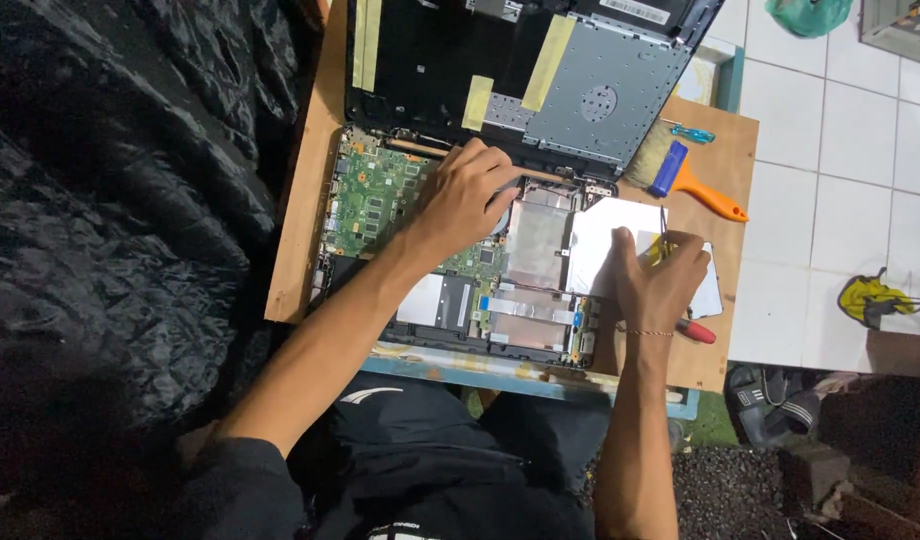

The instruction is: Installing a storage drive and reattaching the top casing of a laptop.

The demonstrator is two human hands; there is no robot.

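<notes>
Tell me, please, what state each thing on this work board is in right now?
Laptop: opened up, green circuit board bare.
Bottom cover: off, lying above the laptop, yellow tape strips on it.
Left hand: resting on the laptop's insides by the hinge.
Right hand: pinching a thin tool over the white sheet; tool's kind unclear.
Brush: lying flat, unused.
Small screwdriver: lying flat, unused.
Red-handled tool: lying partly under the right wrist.
</notes>
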